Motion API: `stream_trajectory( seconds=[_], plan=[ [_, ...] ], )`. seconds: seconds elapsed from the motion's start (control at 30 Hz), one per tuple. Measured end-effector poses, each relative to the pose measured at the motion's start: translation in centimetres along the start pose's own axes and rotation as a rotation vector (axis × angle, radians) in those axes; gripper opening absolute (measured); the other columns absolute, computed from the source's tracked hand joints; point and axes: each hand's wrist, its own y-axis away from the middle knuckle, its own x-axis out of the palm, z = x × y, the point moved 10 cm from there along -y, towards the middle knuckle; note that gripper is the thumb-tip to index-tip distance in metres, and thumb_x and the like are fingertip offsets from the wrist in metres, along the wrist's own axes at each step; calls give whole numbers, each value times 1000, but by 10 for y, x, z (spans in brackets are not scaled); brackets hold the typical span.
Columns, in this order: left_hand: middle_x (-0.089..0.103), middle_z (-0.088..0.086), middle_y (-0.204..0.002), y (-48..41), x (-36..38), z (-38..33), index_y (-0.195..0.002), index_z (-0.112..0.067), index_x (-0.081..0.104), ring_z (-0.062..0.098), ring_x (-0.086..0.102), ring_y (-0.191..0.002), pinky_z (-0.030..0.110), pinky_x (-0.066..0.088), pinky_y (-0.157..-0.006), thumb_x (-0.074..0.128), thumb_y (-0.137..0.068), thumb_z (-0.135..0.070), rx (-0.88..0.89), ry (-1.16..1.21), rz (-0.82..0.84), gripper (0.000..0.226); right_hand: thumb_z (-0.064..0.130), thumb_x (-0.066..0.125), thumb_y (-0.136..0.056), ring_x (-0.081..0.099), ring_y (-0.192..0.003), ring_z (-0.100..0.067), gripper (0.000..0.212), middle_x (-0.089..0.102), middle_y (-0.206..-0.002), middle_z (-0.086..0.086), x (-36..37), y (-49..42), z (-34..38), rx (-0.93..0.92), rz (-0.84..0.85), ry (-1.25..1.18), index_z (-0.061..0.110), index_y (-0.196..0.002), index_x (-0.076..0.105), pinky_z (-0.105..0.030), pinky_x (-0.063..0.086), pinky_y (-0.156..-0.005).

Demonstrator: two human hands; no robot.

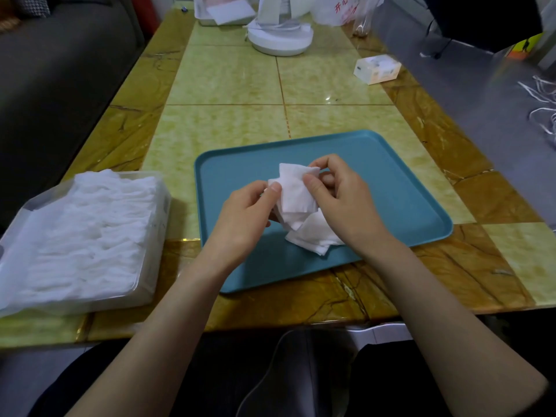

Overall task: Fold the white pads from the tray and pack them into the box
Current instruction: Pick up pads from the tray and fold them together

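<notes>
A white pad [293, 191] is held above the teal tray [391, 188], pinched between both hands. My left hand [243, 218] grips its left edge with the thumb on top. My right hand [343, 200] pinches its upper right corner. Under the held pad a few more white pads [313, 236] lie loose on the tray, partly hidden by my right hand. The clear plastic box [156, 224] stands at the left of the tray, filled with rows of folded white pads [87, 230].
The tiled table [270, 79] carries a white round base [281, 37], a white tray with paper [224, 10], a plastic bag [346, 9] and a small carton [377, 68] at the far end. A dark sofa [60, 70] runs along the left; white cords [541, 106] lie at the right.
</notes>
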Motion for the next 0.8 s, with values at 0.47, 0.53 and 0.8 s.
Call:
stream_trajectory(
  seconds=[0.47,0.53,0.8],
  plan=[
    [54,-13,-53,-2,-5,4,-74,-11,51,-4,51,-50,35,52,-72,38,-101,-17,-30,60,-45,31,15,52,-95,57,-74,-7,12,59,-78,3,-16,-3,-13,152,-163,-394,19,-84,57,-19,50,-67],
    [55,-11,-55,-3,-11,4,-72,-10,52,-2,53,-52,38,53,-74,40,-101,-19,-20,15,-76,33,16,51,-96,53,-69,-5,13,57,-74,5,-27,-4,-11,117,-221,-372,21,-84,55,-19,45,-66],
    [65,19,-74,3,-4,-4,-72,-12,56,19,46,-58,22,30,-50,53,-95,-27,80,-360,-17,28,12,53,-89,52,-81,-1,10,58,-83,12,10,1,21,-294,180,261,15,-88,63,-14,41,-76]
  ],
)
